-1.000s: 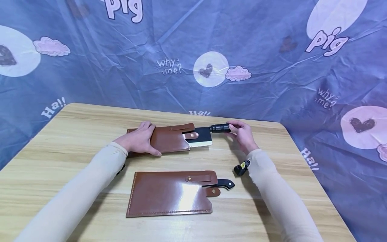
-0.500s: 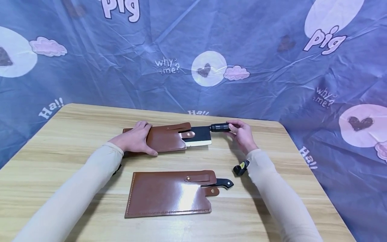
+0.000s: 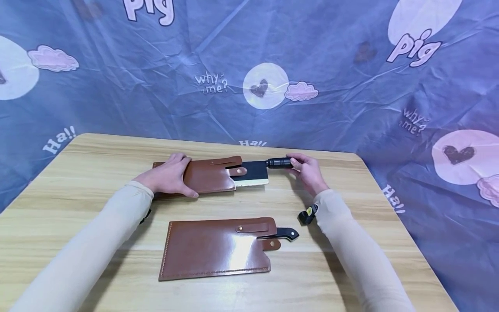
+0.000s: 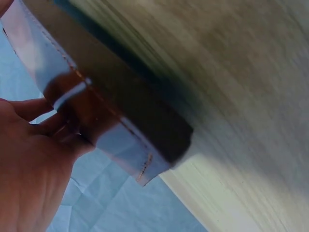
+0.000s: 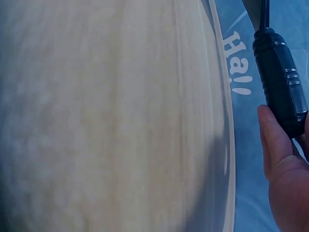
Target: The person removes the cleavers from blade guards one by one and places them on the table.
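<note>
Cartoon lettering [image 3: 212,83] reading "pig," "why me?" and "Ha!!" runs across a blue backdrop [image 3: 171,108] behind a wood-grain counter [image 3: 296,277], where a person in pale sleeves handles a cleaver [image 3: 255,171] partly inside a glossy brown sheath [image 3: 208,177]. The left hand [image 3: 166,175] has its grip around the sheath, thumb at the near edge; the right hand [image 3: 308,172] has a narrow grip, pinching the end of the cleaver's ridged black handle [image 3: 279,163]. Near the sheath's mouth, beside a studded tab [image 3: 238,171], the exposed blade shows a dark face with a bright strip along its cutting edge. Closer to the person, a second sheath [image 3: 206,251], stitched along its edges, holds another knife [image 3: 287,234], its black riveted handle protruding.
</note>
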The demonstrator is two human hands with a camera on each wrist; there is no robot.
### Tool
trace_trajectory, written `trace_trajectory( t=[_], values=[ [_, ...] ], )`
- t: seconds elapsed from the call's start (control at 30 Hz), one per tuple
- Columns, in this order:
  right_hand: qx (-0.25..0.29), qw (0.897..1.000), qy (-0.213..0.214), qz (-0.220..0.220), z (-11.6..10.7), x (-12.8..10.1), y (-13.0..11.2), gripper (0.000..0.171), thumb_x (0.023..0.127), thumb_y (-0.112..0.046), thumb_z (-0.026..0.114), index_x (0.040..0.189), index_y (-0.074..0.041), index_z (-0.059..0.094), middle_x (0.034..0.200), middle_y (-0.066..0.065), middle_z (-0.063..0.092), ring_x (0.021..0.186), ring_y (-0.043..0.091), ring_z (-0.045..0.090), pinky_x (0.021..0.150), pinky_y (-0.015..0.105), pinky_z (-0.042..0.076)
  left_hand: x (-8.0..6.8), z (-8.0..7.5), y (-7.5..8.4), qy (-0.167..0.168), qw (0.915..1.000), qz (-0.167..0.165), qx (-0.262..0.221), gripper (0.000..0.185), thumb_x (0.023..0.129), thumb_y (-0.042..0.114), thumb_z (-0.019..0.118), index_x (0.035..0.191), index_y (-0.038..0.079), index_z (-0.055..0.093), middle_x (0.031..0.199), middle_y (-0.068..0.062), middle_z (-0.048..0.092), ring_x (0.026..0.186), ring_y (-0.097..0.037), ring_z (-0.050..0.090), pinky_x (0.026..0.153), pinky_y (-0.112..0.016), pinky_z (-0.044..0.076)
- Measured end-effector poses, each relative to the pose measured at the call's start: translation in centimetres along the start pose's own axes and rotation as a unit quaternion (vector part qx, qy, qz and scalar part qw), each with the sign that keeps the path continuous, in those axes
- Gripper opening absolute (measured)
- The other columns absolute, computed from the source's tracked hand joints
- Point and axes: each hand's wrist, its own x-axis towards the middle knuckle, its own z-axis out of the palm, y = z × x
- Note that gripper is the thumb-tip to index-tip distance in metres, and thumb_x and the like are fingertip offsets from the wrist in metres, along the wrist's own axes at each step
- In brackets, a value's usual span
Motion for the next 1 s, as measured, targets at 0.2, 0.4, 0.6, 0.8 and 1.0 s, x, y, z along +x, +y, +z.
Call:
trace_trajectory(
  t=[0.2,0.4,0.6,0.8,1.0],
  values=[
    [-0.007,1.0,0.0,-0.003,-0.06,-0.08,-0.02,0.036,0.101,0.005,0.042,0.135,0.018,0.044,0.129,0.019,0.041,0.111,0.027,0.052,0.096,0.034,0.047,0.07,0.03,-0.04,0.002,1.0,0.008,0.003,0.12,0.063,0.056,0.085,0.143,-0.014,0.031,0.142,-0.032,0.03,0.133,-0.044,0.025,0.107,-0.056,0.029],
    [0.014,1.0,-0.002,-0.006,-0.11,-0.05,0.01,0.037,0.102,0.004,0.042,0.136,0.018,0.043,0.126,0.016,0.043,0.109,0.023,0.053,0.093,0.031,0.048,0.13,-0.07,-0.01,0.002,0.9999,0.01,0.0,0.12,0.062,0.057,0.085,0.142,-0.015,0.032,0.139,-0.033,0.032,0.131,-0.045,0.027,0.106,-0.056,0.03],
    [0.024,1.0,0.003,-0.016,0.12,-0.09,0.04,0.037,0.102,0.004,0.042,0.135,0.019,0.042,0.126,0.017,0.045,0.11,0.024,0.053,0.092,0.03,0.049,0.06,-0.24,-0.2,0.009,0.9999,0.011,-0.001,0.119,0.062,0.057,0.085,0.142,-0.015,0.034,0.138,-0.033,0.033,0.131,-0.045,0.027,0.107,-0.055,0.029],
    [0.031,0.999,0.011,-0.009,0.08,-0.22,0.12,0.037,0.101,0.005,0.041,0.135,0.02,0.041,0.123,0.017,0.044,0.108,0.024,0.054,0.092,0.031,0.049,-0.13,0.02,-0.5,0.015,0.9998,0.011,-0.001,0.117,0.061,0.057,0.086,0.14,-0.015,0.036,0.132,-0.028,0.037,0.125,-0.04,0.032,0.105,-0.053,0.032],
    [0.033,0.999,0.013,-0.007,0.12,-0.2,0.13,0.037,0.101,0.005,0.041,0.136,0.019,0.041,0.124,0.017,0.044,0.107,0.024,0.055,0.092,0.03,0.048,-0.27,0.04,-0.62,0.016,0.9999,0.006,-0.001,0.118,0.061,0.057,0.085,0.14,-0.015,0.035,0.134,-0.029,0.036,0.126,-0.041,0.031,0.105,-0.054,0.032]
  ],
)
